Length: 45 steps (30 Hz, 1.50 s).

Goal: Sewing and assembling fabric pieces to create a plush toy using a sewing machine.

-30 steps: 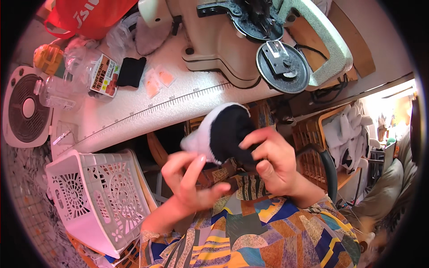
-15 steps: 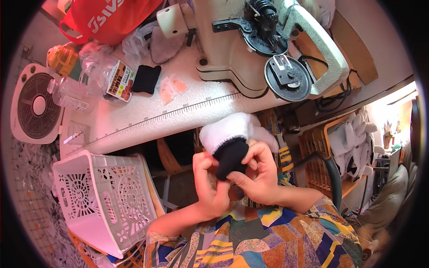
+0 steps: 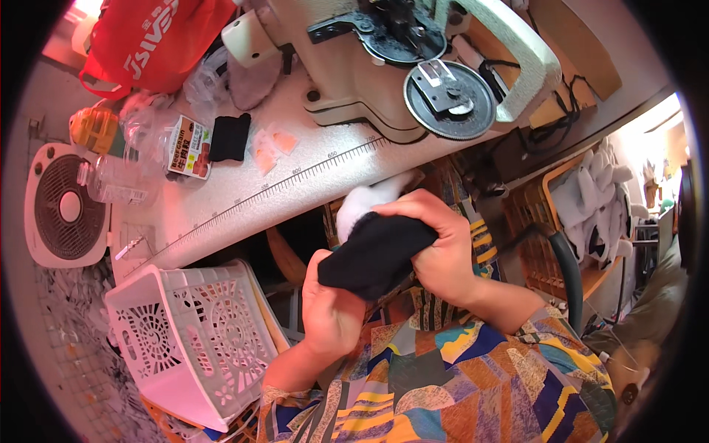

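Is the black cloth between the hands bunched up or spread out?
Spread out: the black cloth is held wide between the left hand and the right hand, one gripping each end.

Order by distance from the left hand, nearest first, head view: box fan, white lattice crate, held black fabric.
1. Held black fabric: gripped by the left hand, extending right.
2. White lattice crate: left of that hand.
3. Box fan: far left.

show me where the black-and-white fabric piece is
In the head view, the black-and-white fabric piece is near the centre, held between the left hand and the right hand, below the ruler scale.
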Tool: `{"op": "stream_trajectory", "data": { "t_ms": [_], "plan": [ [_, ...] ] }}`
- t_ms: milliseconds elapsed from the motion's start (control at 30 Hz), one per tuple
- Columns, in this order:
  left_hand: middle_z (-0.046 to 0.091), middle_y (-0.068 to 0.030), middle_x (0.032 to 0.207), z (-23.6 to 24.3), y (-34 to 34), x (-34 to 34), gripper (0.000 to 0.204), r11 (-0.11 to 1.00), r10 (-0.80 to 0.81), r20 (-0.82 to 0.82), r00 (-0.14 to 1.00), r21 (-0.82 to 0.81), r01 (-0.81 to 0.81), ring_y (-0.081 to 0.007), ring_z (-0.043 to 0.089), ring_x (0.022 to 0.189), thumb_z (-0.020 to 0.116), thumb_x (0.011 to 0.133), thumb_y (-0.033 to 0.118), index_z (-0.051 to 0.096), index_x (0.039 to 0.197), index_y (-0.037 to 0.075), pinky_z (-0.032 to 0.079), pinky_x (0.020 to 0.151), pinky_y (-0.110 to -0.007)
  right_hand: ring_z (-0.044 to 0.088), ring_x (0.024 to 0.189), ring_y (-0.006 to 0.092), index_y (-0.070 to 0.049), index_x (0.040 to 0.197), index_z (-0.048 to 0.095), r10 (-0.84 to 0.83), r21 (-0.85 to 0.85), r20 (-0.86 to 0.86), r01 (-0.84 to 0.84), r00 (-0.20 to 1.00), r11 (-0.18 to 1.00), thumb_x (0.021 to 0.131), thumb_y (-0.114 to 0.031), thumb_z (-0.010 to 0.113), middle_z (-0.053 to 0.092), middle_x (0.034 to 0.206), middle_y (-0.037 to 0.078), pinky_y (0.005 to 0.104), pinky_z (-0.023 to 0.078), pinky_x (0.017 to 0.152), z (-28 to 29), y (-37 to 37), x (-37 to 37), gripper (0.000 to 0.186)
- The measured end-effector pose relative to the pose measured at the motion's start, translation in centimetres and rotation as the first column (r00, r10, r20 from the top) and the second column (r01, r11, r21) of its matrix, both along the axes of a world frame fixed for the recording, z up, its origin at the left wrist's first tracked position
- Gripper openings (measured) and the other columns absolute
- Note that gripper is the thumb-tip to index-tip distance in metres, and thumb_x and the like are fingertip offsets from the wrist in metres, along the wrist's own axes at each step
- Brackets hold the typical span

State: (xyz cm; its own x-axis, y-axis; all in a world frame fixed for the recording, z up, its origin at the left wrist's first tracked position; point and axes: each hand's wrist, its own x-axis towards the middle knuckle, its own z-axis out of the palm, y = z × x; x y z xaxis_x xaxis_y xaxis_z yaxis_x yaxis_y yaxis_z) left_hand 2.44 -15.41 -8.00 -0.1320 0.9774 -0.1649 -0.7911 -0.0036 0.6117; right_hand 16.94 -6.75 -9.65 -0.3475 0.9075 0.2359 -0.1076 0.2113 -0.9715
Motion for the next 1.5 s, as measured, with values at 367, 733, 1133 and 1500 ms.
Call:
{"op": "stream_trajectory", "data": {
  "t_ms": [367,733,1133,1500],
  "plan": [
    [0.06,-0.0133,0.117,-0.8,1.8,-2.0,0.036,0.974,-0.142,-0.011,0.99,-0.182,0.138,-0.0274,0.061,0.104,0.059,0.09,0.022,0.053,0.118,-0.001,0.048,0.093,-0.038,0.062,0.102,0.0136,-0.004,0.115,0.06,0.063,-0.679,-0.637,-0.598,0.768,0.426,0.094,-0.026,0.06,0.063,0.114,0.004,0.0279,0.05,0.088,0.7,0.6,1.4,0.03],
    [0.048,-0.008,0.075,-0.3,0.6,-1.6,0.042,0.82,0.527,-0.85,0.025,0.516,0.248,-0.0207,0.047,0.06,0.074,0.062,0.022,0.048,0.089,0.004,0.042,0.055,-0.032,0.051,0.063,0.0141,-0.008,0.084,0.061,-0.341,0.533,0.068,0.255,0.938,0.807,0.066,0.0,0.076,0.054,0.078,0.006,0.0237,0.038,0.049,0.1,-0.7,1.4,0.024],
    [0.065,-0.0081,0.108,-0.7,1.1,-3.6,0.037,0.87,-0.481,-0.53,0.698,-0.191,0.454,-0.0134,0.062,0.1,0.074,0.077,-0.004,0.061,0.111,-0.006,0.05,0.088,-0.029,0.058,0.09,0.012,0.002,0.116,0.056,0.466,-0.464,-0.479,-0.665,0.744,0.585,0.081,-0.006,0.072,0.051,0.111,0.006,0.0243,0.051,0.074,0.6,0.0,6.5,0.04],
    [0.04,-0.0113,0.065,0.0,0.6,0.7,0.025,0.948,0.252,-0.919,-0.302,0.172,0.268,-0.029,0.045,0.052,0.063,0.048,-0.002,0.046,0.066,0.005,0.037,0.046,-0.035,0.049,0.061,0.03,-0.006,0.072,0.046,-0.19,0.26,0.327,0.105,0.926,0.96,0.056,0.004,0.066,0.047,0.073,0.011,0.037,0.04,0.053,-2.6,-3.0,5.0,0.027]
  ]
}}
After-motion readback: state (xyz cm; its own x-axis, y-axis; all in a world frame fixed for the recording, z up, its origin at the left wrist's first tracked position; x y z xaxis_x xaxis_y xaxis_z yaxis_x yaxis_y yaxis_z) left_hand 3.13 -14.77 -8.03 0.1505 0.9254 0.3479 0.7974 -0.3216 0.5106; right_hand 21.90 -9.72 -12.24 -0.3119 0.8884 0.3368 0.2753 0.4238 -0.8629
